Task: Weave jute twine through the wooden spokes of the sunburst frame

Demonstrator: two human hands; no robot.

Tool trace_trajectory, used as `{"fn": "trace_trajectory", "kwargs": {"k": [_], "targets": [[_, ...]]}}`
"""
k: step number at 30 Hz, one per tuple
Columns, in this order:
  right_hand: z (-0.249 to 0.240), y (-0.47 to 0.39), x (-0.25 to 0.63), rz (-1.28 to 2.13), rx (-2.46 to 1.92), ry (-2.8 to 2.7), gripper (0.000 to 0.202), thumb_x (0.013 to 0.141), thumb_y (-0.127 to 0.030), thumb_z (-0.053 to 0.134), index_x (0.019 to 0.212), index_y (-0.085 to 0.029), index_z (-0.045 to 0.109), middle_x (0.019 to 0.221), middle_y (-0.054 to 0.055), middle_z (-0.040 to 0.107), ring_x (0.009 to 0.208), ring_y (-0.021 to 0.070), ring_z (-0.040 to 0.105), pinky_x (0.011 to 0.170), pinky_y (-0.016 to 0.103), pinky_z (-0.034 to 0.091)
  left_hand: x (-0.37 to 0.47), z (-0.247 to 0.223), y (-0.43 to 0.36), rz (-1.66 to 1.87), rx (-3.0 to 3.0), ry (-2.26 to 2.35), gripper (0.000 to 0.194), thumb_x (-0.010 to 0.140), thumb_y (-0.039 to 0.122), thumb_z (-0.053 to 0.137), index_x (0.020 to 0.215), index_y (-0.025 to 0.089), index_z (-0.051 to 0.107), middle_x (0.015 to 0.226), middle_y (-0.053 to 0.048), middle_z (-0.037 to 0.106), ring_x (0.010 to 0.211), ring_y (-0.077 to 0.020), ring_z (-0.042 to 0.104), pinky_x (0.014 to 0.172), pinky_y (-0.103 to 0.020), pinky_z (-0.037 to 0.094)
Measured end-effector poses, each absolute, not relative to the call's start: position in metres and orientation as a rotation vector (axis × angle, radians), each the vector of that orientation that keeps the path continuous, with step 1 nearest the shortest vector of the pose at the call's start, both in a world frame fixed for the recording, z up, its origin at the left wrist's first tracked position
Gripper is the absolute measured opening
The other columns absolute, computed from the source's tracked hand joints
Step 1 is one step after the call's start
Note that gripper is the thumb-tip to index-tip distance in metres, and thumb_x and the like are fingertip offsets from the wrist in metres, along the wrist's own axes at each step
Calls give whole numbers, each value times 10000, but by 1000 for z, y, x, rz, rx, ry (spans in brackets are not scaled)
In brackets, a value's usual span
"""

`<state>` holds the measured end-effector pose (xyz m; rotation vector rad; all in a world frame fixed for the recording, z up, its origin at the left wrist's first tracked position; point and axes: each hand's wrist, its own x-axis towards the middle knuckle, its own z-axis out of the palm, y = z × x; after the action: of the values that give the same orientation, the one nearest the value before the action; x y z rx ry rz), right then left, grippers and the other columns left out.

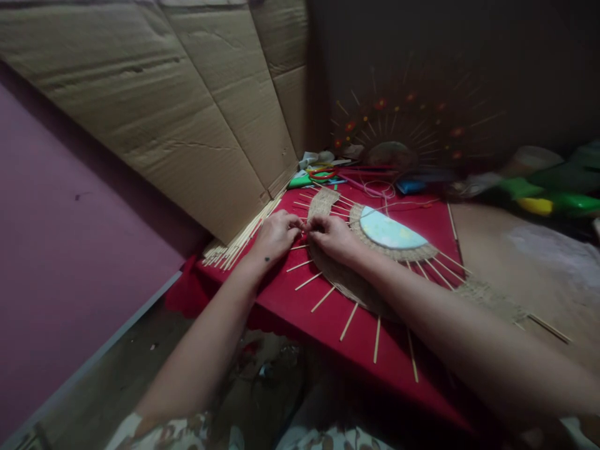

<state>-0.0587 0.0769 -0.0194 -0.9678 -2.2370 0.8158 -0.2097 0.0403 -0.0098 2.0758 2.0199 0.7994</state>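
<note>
A half-round craft piece lies on the red cloth, with thin sticks fanning out from it. Its pale blue half-disc has a woven border, and a wider beige woven band runs over the sticks farther out. At the left part of that band, my left hand has its thumb and fingers pinched together. My right hand pinches close beside it, fingertips almost touching the left ones, and partly covers the band. What the fingertips hold is too small to make out.
Loose sticks lie in a row along the cloth's left edge, beneath leaning cardboard. Behind are scissors with red and yellow handles and pink strands. A similar fan piece with red flowers stands against the dark wall.
</note>
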Motion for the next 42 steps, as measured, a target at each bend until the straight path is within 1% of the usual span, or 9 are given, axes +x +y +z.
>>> {"fn": "trace_trajectory", "kwargs": {"k": [3, 10, 14, 21, 24, 29, 35, 40, 42], "targets": [[-21, 81, -59, 925, -938, -2155, 187, 741, -42, 497, 802, -142, 643, 795, 14, 669, 796, 129, 603, 766, 239, 441, -209, -10, 50, 807, 2064, 1963, 175, 703, 169, 559, 759, 185, 724, 796, -33, 654, 794, -180, 583, 783, -281, 430], [-26, 80, -60, 823, -914, -2193, 164, 712, -49, 547, 785, -166, 635, 789, -5, 673, 765, 128, 600, 743, 239, 438, -212, -20, 51, 934, 1907, 1926, 198, 715, 205, 549, 818, 170, 714, 769, -23, 692, 739, -164, 607, 736, -266, 452], [-26, 78, -60, 776, -968, -2207, 166, 735, -69, 551, 840, -160, 642, 826, 18, 682, 780, 137, 602, 741, 244, 443, -217, -23, 54, 1010, 1805, 1938, 205, 701, 213, 536, 807, 169, 706, 734, -17, 690, 697, -153, 601, 684, -255, 460], [-23, 74, -62, 516, -982, -2341, 247, 785, -87, 505, 975, -134, 655, 981, 83, 670, 907, 165, 597, 820, 261, 439, -235, -30, 63, 1162, 1704, 1964, 261, 714, 275, 522, 848, 131, 694, 754, -34, 684, 661, -138, 586, 650, -245, 461], [-20, 75, -63, 454, -1004, -2414, 290, 792, -83, 487, 1029, -120, 650, 1024, 95, 670, 942, 171, 598, 832, 257, 435, -235, -30, 63, 1147, 1716, 1959, 249, 712, 270, 536, 843, 140, 703, 731, -27, 685, 652, -139, 587, 655, -247, 458], [-7, 86, -69, 370, -1107, -2579, 354, 808, -92, 463, 1121, -143, 621, 1014, 79, 691, 943, 165, 619, 806, 236, 442, -231, -28, 62, 1124, 1723, 2052, 194, 695, 216, 553, 793, 168, 713, 737, -28, 693, 697, -161, 604, 706, -264, 450], [0, 95, -82, 179, -1224, -2623, 316, 874, -161, 402, 1060, -153, 657, 1139, 172, 614, 992, 267, 609, 787, 350, 467, -230, -29, 63, 1113, 1702, 2172, 187, 692, 186, 536, 773, 177, 705, 724, -25, 680, 711, -172, 605, 712, -272, 451], [-3, 99, -92, 70, -1249, -2688, 358, 913, -199, 340, 1099, -128, 638, 1196, 209, 563, 964, 279, 617, 778, 407, 481, -232, -29, 65, 1107, 1694, 2260, 154, 673, 185, 545, 710, 165, 693, 763, -53, 673, 757, -192, 605, 752, -294, 449], [-3, 102, -95, 35, -1245, -2708, 375, 922, -191, 313, 1128, -122, 619, 1218, 212, 551, 962, 270, 619, 770, 401, 488, -233, -27, 65, 1102, 1678, 2275, 141, 659, 185, 552, 685, 167, 689, 758, -58, 674, 757, -198, 605, 743, -295, 445]]}}
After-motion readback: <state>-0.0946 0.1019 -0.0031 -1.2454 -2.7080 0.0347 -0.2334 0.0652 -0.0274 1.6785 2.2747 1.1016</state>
